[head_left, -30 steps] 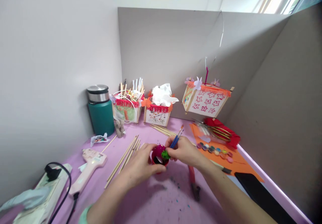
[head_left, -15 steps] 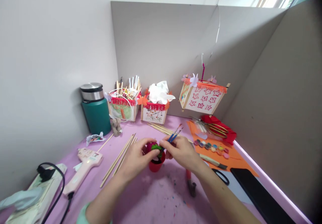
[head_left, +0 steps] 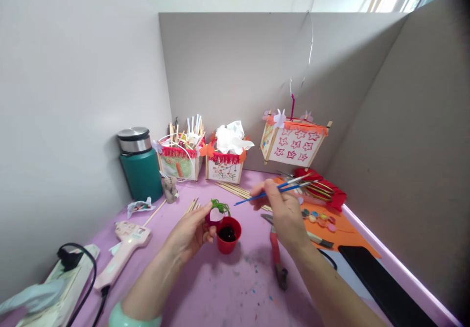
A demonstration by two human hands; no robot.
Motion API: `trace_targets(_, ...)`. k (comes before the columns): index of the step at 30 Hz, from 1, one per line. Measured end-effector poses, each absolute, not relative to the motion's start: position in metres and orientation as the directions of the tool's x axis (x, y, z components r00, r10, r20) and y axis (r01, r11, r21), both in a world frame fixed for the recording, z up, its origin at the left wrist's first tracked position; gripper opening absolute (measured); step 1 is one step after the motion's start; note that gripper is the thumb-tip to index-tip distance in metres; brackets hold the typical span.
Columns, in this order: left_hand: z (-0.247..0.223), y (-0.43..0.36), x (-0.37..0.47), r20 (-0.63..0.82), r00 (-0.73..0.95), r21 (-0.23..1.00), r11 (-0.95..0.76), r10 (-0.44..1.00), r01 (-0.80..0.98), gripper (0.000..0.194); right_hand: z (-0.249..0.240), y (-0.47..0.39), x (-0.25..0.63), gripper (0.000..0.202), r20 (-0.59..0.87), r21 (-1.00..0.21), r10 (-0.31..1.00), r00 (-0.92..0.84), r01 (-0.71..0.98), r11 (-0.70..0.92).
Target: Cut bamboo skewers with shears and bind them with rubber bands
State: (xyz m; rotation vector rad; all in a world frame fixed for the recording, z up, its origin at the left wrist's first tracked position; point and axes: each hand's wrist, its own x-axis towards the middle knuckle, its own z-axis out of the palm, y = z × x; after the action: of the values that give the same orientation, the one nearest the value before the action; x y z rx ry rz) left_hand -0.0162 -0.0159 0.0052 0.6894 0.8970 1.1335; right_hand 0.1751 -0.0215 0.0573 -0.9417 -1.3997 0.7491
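My left hand [head_left: 194,231] pinches a small craft piece [head_left: 216,214], dark pink and white with curly green strands on top. The piece is held just above and left of a red cup [head_left: 228,247]. Dark material shows inside the cup, which stands upright on the purple table [head_left: 235,295]. My right hand [head_left: 279,209] holds two blue-handled paintbrushes [head_left: 262,195], bristles pointing up and right. Below that hand, red-handled pliers [head_left: 275,251] lie on the table.
A pink glue gun [head_left: 123,256] and a green flask [head_left: 141,175] are at the left. Behind are two decorated boxes [head_left: 223,169]. A paper lantern [head_left: 293,146] hangs at the back right. Paint pots [head_left: 323,218], scissors and a black phone [head_left: 382,283] lie right.
My hands have moved apart. The green-topped piece has come left, away from over the cup, uncovering its inside. My right hand has moved right and up, and its brushes lie flatter.
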Motion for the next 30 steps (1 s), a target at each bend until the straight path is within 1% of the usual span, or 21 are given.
trace_targets(2,0.005,-0.015,-0.016,-0.262,0.146,0.823,0.299,0.954,-0.483,0.017,0.062,-0.025,0.178,0.041,0.594,-0.797,0.798,0.096,0.2,0.569)
trace_targets(4,0.005,-0.015,-0.015,-0.251,0.148,0.825,0.292,0.956,-0.484,0.018,0.064,-0.028,0.178,0.035,0.641,-0.733,0.767,0.015,0.309,0.607)
trace_targets(6,0.005,-0.017,-0.014,-0.212,0.166,0.843,0.266,0.963,-0.467,0.021,0.061,-0.031,0.173,0.027,0.631,-0.678,0.764,-0.132,0.384,0.626)
trace_targets(8,0.004,-0.019,-0.014,-0.16,0.204,0.863,0.237,0.966,-0.446,0.023,0.053,-0.032,0.165,0.016,0.617,-0.608,0.735,-0.28,0.423,0.672)
trace_targets(9,0.004,-0.02,-0.013,-0.135,0.224,0.869,0.224,0.965,-0.44,0.023,0.049,-0.032,0.161,0.014,0.607,-0.574,0.716,-0.344,0.434,0.695)
trace_targets(12,0.001,-0.022,-0.013,-0.078,0.283,0.885,0.197,0.956,-0.422,0.023,0.036,-0.032,0.151,0.025,0.563,-0.53,0.701,-0.438,0.46,0.713)
trace_targets(14,0.001,-0.022,-0.012,-0.065,0.3,0.896,0.188,0.952,-0.402,0.023,0.032,-0.033,0.148,0.023,0.539,-0.555,0.722,-0.433,0.462,0.692)
trace_targets(15,0.001,-0.022,-0.012,-0.065,0.296,0.9,0.184,0.953,-0.395,0.024,0.031,-0.033,0.148,0.02,0.531,-0.589,0.741,-0.41,0.45,0.671)
trace_targets(18,0.003,-0.022,-0.011,-0.081,0.237,0.906,0.17,0.968,-0.388,0.024,0.034,-0.032,0.148,0.007,0.465,-0.752,0.838,-0.284,0.374,0.544)
trace_targets(21,0.007,-0.023,-0.011,-0.106,0.208,0.919,0.176,0.972,-0.352,0.037,0.04,-0.029,0.151,0.011,0.345,-0.873,0.916,-0.203,0.29,0.393)
trace_targets(22,0.009,-0.024,-0.01,-0.108,0.212,0.924,0.177,0.971,-0.338,0.038,0.042,-0.028,0.152,0.011,0.324,-0.891,0.927,-0.186,0.269,0.366)
trace_targets(25,0.011,-0.026,-0.01,-0.092,0.224,0.934,0.162,0.97,-0.319,0.029,0.047,-0.026,0.155,0.011,0.315,-0.911,0.937,-0.151,0.227,0.343)
trace_targets(30,0.011,-0.027,-0.008,-0.072,0.246,0.946,0.144,0.967,-0.29,0.023,0.042,-0.029,0.152,0.011,0.254,-0.911,0.935,-0.248,0.263,0.318)
